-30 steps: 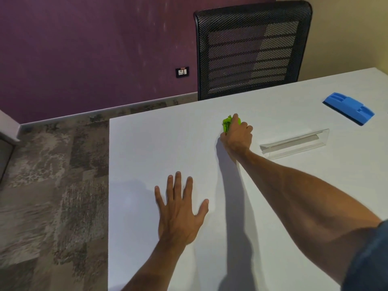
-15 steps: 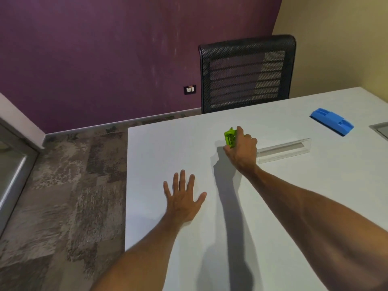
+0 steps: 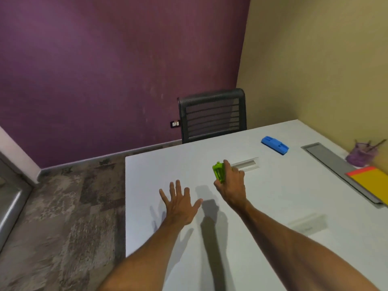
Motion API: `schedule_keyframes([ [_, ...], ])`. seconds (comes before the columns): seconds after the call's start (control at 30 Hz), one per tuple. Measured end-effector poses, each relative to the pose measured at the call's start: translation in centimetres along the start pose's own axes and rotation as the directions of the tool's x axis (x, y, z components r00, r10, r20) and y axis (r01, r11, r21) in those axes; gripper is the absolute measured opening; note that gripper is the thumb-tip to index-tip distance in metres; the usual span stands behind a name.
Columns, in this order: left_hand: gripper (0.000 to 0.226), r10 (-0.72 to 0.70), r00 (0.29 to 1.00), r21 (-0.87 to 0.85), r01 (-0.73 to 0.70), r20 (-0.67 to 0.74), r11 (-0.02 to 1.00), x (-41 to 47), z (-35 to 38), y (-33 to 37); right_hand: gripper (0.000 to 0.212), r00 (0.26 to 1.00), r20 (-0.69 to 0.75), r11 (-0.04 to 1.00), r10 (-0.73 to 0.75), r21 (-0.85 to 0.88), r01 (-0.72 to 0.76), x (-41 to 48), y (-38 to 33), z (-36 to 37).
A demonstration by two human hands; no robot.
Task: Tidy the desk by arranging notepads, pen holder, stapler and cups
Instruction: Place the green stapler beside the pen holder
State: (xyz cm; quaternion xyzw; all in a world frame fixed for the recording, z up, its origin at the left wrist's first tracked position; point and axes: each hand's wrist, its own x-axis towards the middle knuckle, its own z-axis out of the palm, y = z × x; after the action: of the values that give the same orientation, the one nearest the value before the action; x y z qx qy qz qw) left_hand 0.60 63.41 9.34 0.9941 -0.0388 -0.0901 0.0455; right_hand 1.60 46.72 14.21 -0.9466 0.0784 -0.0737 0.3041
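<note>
Near the desk's (image 3: 273,206) centre, the green stapler (image 3: 218,172), small, rigid, probably light and smooth-sided, sits clasped around its body in the right hand (image 3: 232,185), while at its seven o'clock the left hand (image 3: 180,203) lies spread flat, holding nothing.

A white desk (image 3: 273,206) carries everything here. On it lie a blue plastic block (image 3: 274,144) toward the far edge, a clear acrylic holder (image 3: 245,164) near the middle, and a yellow notepad (image 3: 371,181) (orange along its top edge) at the right. A purple mesh pen holder (image 3: 361,156) stands just behind the notepad. A grey cable slot (image 3: 331,160) runs along the right side.
</note>
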Motion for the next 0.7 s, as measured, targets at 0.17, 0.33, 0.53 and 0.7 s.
schedule_keyframes([
  [0.17,0.074,0.06,0.998,0.018,-0.06,0.001,0.998,-3.6,-3.0,5.1,0.068,0.998,-0.007,0.998,0.055,-0.005,-0.055,-4.6,2.0,-5.3],
  [0.33,0.073,0.126,0.991,0.06,-0.123,-0.047,0.991,-7.4,-5.4,10.7,0.064,0.993,-0.05,0.994,0.103,-0.034,-0.105,-8.0,4.1,-11.2],
  [0.53,0.072,0.194,0.977,0.107,-0.184,-0.089,0.977,-13.4,-7.4,17.2,0.064,0.982,-0.144,0.991,0.118,-0.048,-0.126,-12.9,7.9,-18.8],
  [0.7,0.068,0.229,0.967,0.051,-0.224,-0.115,0.973,-19.9,-8.3,22.2,0.063,0.976,-0.192,0.989,0.099,-0.089,-0.118,-18.8,11.4,-24.9],
])
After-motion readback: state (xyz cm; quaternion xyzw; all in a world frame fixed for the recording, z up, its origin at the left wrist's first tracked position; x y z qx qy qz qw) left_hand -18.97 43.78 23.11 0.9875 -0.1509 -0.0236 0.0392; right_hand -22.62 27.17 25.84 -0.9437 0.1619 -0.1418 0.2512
